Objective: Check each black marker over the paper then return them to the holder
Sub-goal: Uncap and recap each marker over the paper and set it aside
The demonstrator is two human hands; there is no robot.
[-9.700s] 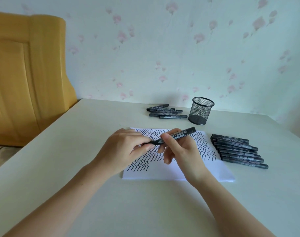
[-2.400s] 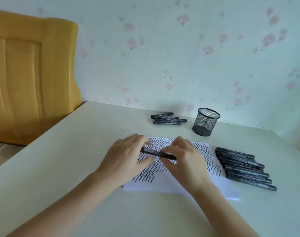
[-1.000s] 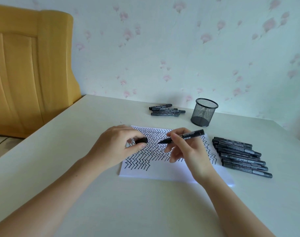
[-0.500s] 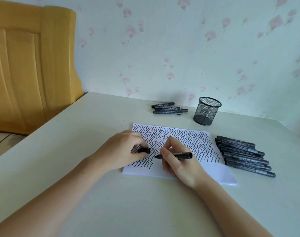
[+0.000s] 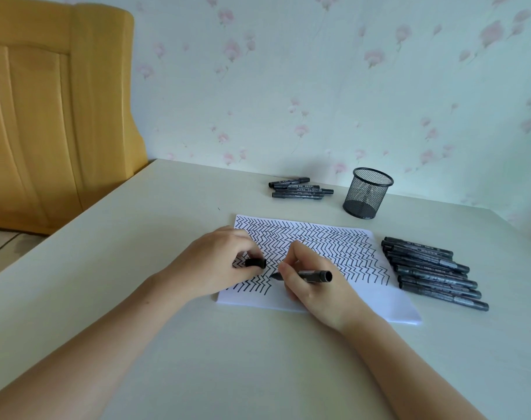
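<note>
A white paper [image 5: 376, 301] covered in black zigzag lines lies on the table. My right hand [image 5: 314, 286] grips an uncapped black marker [image 5: 314, 275], its tip on the paper at the lower left of the pattern. My left hand [image 5: 215, 263] rests on the paper's left edge and pinches the marker's black cap [image 5: 255, 262]. A black mesh holder [image 5: 367, 193] stands behind the paper with no markers showing in it. Several black markers [image 5: 430, 271] lie in a row right of the paper. A smaller group of markers [image 5: 299, 189] lies left of the holder.
The cream table [image 5: 137, 268] meets a floral wallpapered wall [image 5: 318, 86] at the back. A yellow wooden panel [image 5: 46, 116] stands at the left beyond the table's edge.
The cap came off the marker into my left hand. My right hand lowered the marker from above the paper until its tip reached the sheet.
</note>
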